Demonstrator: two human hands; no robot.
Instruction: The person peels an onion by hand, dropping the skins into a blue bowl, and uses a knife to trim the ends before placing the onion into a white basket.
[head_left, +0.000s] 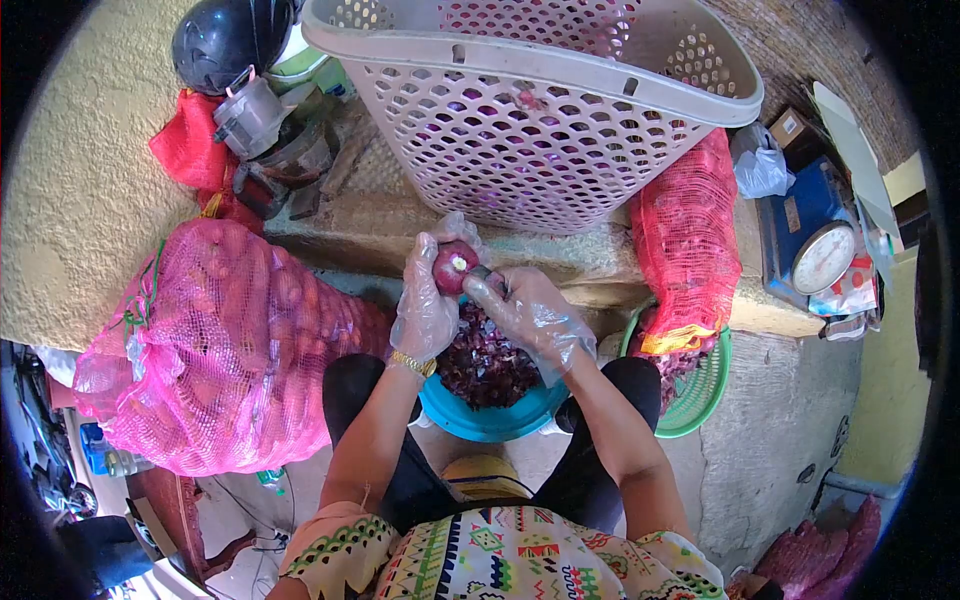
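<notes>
1. Landmark: blue basin point(490, 418), holding dark red onion skins point(485, 365).
2. Left hand point(425, 300), plastic-gloved: gripping red onion point(457, 267), above basin.
3. Right hand point(530, 315), gloved too: closed on small dark tool point(493, 280) against onion.
4. Pink mesh sack point(230, 350) left of basin; green basket point(708, 385) right.

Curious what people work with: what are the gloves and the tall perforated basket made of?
The gloves look like thin, clear, glossy plastic film: loose wrinkles catch the light; exact type unclear. The perforated basket seems moulded plastic, smooth, greyish, with regular holes.
</notes>
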